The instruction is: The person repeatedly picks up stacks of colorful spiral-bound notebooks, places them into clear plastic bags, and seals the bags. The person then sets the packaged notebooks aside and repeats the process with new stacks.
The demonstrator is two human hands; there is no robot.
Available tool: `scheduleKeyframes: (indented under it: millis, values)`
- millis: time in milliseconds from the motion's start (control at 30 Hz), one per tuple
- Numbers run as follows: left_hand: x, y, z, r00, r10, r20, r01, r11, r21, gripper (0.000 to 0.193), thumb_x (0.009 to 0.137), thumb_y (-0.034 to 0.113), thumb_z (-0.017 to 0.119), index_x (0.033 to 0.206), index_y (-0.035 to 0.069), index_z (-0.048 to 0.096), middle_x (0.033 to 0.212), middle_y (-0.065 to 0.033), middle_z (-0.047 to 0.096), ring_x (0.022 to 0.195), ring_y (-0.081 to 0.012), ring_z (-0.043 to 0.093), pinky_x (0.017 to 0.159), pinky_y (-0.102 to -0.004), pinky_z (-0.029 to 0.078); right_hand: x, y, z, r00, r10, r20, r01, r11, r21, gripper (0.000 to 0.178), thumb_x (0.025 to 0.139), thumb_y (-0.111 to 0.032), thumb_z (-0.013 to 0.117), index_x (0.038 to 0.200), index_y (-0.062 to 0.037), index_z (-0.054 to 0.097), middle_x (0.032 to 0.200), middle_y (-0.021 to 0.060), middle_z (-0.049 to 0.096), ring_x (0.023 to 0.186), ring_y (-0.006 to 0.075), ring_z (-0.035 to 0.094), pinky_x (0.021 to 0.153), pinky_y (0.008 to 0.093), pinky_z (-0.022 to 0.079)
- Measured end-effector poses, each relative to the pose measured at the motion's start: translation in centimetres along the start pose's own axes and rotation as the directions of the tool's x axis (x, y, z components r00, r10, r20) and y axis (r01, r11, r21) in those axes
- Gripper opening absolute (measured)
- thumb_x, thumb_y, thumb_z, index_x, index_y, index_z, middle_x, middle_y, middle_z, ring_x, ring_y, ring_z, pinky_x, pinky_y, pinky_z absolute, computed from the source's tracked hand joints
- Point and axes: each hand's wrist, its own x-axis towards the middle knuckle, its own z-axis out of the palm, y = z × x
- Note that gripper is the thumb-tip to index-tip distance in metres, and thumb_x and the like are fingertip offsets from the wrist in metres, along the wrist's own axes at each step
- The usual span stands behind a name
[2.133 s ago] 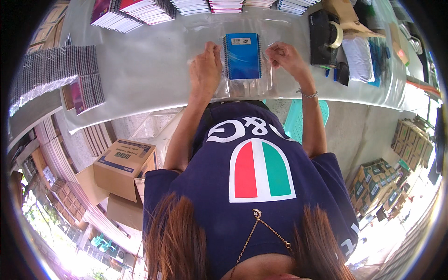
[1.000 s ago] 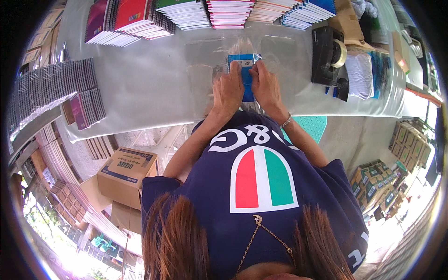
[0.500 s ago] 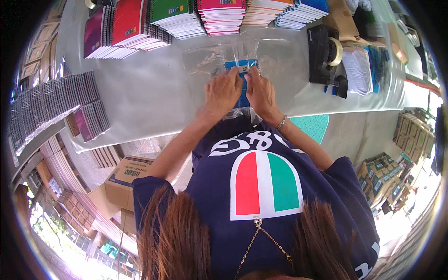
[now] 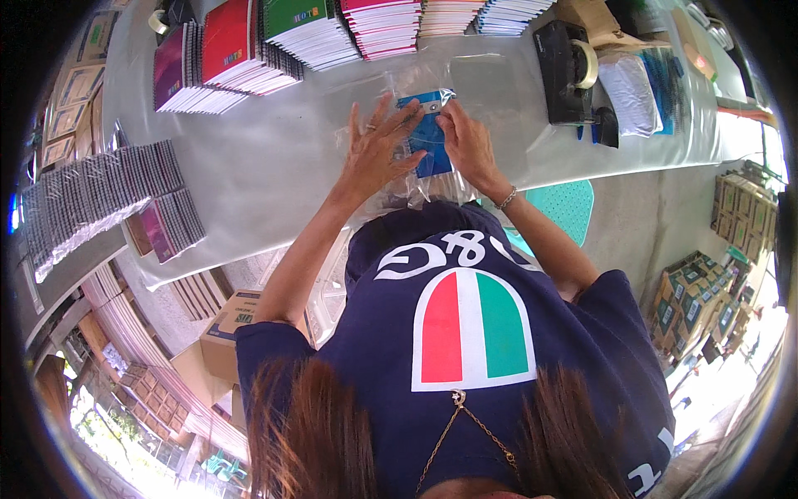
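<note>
A small blue notebook (image 4: 431,137) with a pale label across its upper part lies on the table near its front edge, between my hands. Clear plastic film (image 4: 407,83) is over and around it, crumpled toward my body. My left hand (image 4: 376,154) is open, fingers spread, its fingertips over the notebook's left side. At the upper right corner, my right hand (image 4: 468,141) has its fingers curled and pinched together on the film. Part of the notebook's right edge is hidden by that hand.
Stacks of coloured spiral notebooks (image 4: 249,62) line the far side. More notebooks (image 4: 100,195) are piled at the left. A black tape dispenser (image 4: 559,75) stands at the right beside a white packet (image 4: 628,93). Below the table are a cardboard box (image 4: 229,333) and a turquoise stool (image 4: 565,212).
My left hand has moved left off the label and spread its fingers. The right hand stays at the upper right corner. The view has shifted slightly, and more of the blue notebook shows.
</note>
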Motion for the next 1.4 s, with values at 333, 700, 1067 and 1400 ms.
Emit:
scheduleKeyframes:
  millis: [333, 700, 1067, 1400]
  values:
    - [1.3, 0.2, 3.1, 0.999, 0.049, -0.005, -0.049, 0.991, -0.122, 0.077, 0.084, 0.055, 0.061, 0.148, 0.018, 0.036, 0.158, 0.0030, 0.024, 0.148, -0.0216, 0.015, 0.116, -0.0618, 0.006, 0.8, -1.0, -1.1, 0.962, 0.248, 0.115, -0.258, 0.962, 0.088, 0.017, 0.094, -0.021, 0.053, 0.098, -0.0044, 0.054, 0.079, 0.0202, 0.063, 0.077, 0.0439, 0.060, 0.067, 0.0493, 0.044]
    - [1.4, 1.3, 2.9, 1.000, -0.018, 0.014, 0.020, 0.987, -0.157, 0.080, 0.081, 0.054, 0.064, 0.148, 0.020, 0.037, 0.158, 0.0035, 0.025, 0.148, -0.0240, 0.012, 0.115, -0.0626, 0.006, 1.0, -2.1, -1.0, 0.943, 0.302, 0.142, -0.289, 0.951, -0.108, 0.018, 0.094, -0.022, 0.049, 0.102, -0.0071, 0.054, 0.084, 0.0219, 0.065, 0.081, 0.0466, 0.061, 0.070, 0.0563, 0.044]
    - [1.4, 1.1, 3.2, 0.997, -0.008, -0.072, -0.004, 0.986, -0.168, 0.084, 0.081, 0.057, 0.064, 0.149, 0.017, 0.034, 0.154, 0.0002, 0.032, 0.146, -0.0244, 0.021, 0.112, -0.0666, 0.010, 4.1, -0.1, -5.1, 0.847, -0.039, 0.530, 0.256, 0.904, -0.344, 0.020, 0.085, -0.015, 0.055, 0.104, -0.0104, 0.057, 0.122, 0.0180, 0.057, 0.112, 0.0357, 0.054, 0.092, 0.0517, 0.041]
    - [1.7, 0.7, 2.9, 0.994, -0.006, -0.107, -0.041, 0.899, -0.435, 0.088, 0.077, 0.052, 0.072, 0.148, 0.016, 0.035, 0.156, -0.0080, 0.029, 0.146, -0.0314, 0.019, 0.116, -0.0551, 0.019, 1.4, 1.6, -4.5, 0.899, -0.208, 0.386, 0.301, 0.933, -0.197, 0.056, 0.076, -0.027, 0.071, 0.129, -0.0215, 0.053, 0.141, 0.0028, 0.040, 0.117, 0.0340, 0.044, 0.102, 0.0465, 0.038]
